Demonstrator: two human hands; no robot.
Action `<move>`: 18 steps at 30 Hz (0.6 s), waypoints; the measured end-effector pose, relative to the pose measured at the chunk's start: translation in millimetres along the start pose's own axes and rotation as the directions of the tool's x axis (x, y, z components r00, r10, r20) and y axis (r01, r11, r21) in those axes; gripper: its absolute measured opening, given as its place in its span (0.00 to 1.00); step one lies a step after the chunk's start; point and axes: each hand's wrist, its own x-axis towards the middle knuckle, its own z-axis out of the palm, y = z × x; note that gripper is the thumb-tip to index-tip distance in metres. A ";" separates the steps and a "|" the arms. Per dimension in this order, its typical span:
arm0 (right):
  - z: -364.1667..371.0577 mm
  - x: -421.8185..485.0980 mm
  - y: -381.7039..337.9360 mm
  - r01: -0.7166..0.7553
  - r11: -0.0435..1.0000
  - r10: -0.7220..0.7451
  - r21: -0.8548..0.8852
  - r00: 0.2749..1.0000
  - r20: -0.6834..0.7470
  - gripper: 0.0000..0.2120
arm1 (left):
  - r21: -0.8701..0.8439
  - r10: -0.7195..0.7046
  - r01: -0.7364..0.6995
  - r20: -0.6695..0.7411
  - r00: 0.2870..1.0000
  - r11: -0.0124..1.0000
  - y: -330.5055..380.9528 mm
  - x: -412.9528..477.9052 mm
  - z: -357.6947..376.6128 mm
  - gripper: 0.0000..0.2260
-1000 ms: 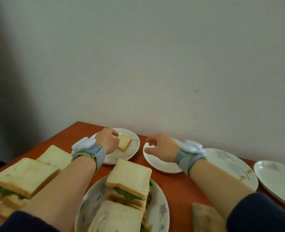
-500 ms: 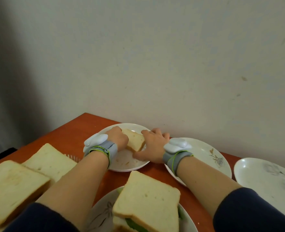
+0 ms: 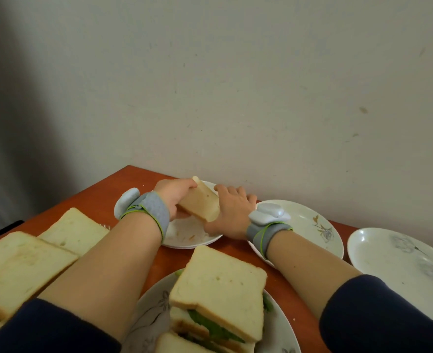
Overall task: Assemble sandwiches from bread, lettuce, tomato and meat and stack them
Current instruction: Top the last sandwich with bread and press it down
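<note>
Held between both hands: one bread slice (image 3: 200, 203), tilted, far corner up, near edge low over the small plate (image 3: 192, 239) at the back of the bench (image 3: 100, 197). Pinched along its left edge by the left grip (image 3: 176, 198), fingers curled round the crust. Clasped along its right edge by the right grip (image 3: 232, 215), fingers hooked over the far side, thumb low by the near corner. Lifted clear of the plate or resting a corner on it: cannot tell, hidden behind the hands. Judged light, soft and springy, easy to dent or tear under a hard pinch, crumbly at the crust, not slippery. Best taken by two opposite edges with little squeeze and propped from below against sagging in the middle. Lying squarely between the two grips, touching both, slanted across the gap. Nearer the body, on a patterned plate (image 3: 149, 312), a finished sandwich (image 3: 218, 289) with lettuce at its edge, well apart from the held slice and probably where to carry it. Off to the left, more bread-topped stacks (image 3: 19, 263). Off to the right, two more plates (image 3: 312, 225).
</note>
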 end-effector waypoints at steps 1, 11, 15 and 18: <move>-2.5 -2.6 -1.0 -0.008 1.000 0.008 0.023 1.000 -0.013 0.40 | 0.017 0.001 -0.002 0.019 1.000 1.000 2.8 -5.4 0.3 0.11; -72.2 -61.8 5.2 -0.070 0.939 0.125 0.337 0.981 -0.146 0.41 | 0.063 0.140 -0.156 0.207 0.968 0.986 44.0 -90.8 24.0 0.09; -117.1 -121.6 20.0 -0.074 0.932 0.142 0.354 0.975 -0.168 0.39 | -0.002 0.205 -0.214 0.296 0.933 0.977 46.5 -152.5 40.3 0.04; -145.6 -184.4 37.1 -0.099 0.940 0.163 0.328 0.971 -0.175 0.38 | -0.039 0.217 -0.221 0.403 0.889 0.975 33.8 -205.4 58.4 0.04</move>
